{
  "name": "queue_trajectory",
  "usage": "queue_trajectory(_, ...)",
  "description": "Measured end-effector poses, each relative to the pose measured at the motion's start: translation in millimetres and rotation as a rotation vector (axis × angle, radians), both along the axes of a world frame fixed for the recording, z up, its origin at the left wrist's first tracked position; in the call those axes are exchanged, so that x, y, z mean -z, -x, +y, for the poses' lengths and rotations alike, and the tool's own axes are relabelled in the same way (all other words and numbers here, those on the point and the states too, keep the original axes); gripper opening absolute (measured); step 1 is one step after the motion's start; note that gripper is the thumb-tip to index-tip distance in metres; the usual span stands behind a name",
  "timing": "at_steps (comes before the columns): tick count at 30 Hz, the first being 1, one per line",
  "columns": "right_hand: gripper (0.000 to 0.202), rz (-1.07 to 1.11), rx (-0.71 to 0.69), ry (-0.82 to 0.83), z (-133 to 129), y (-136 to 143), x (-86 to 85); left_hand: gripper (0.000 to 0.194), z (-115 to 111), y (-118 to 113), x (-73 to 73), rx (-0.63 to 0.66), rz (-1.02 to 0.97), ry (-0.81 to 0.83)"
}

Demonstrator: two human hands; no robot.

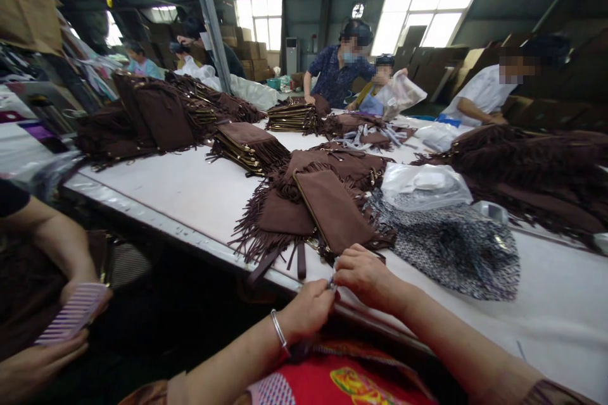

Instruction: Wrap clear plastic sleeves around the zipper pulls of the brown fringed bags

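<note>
At the table's front edge my two hands meet, fingers closed in a pinch. Between them is a small silvery-grey piece [332, 278], too small to name. My left hand [311, 309], with a bangle at its wrist, grips it from below. My right hand [365, 275] holds it from the upper right, right by the lower end of a brown zipped pouch [335, 209]. That pouch lies on other fringed brown pouches [285, 212], whose straps hang over the edge. My fingers hide most of the grey piece.
Stacks of brown pouches [249, 142] stand along the white table [161, 186]. A black-and-white knitted cloth [451, 247] and a clear plastic bag [422, 183] lie at right. To my left a co-worker's hand holds a lilac comb [76, 313]. Several people work across the table.
</note>
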State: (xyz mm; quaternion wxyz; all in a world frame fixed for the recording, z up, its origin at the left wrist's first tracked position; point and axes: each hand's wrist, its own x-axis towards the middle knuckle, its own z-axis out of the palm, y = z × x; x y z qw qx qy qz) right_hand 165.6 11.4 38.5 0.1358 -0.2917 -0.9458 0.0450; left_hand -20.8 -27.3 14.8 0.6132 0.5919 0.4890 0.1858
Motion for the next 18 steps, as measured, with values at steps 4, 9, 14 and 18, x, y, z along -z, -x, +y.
queue_trajectory(4, 0.012, -0.032, 0.072, 0.136, 4, 4, -5.1, 0.033, -4, 2, 3.1, 0.067, 0.263, -0.419)
queue_trajectory(9, 0.010, 0.015, 0.200, 0.236, 0, 11, -3.4, 0.033, -6, -1, 2.8, 0.141, 0.437, -0.434)
queue_trajectory(14, 0.009, 0.228, 0.366, 0.100, -14, 5, -3.8, 0.038, 5, 4, 4.6, 0.094, 0.414, -0.409)
queue_trajectory(18, 0.017, 0.594, 0.669, -0.128, -15, -63, -25.2, 0.041, 19, 10, 13.7, 0.069, 0.261, -0.454)
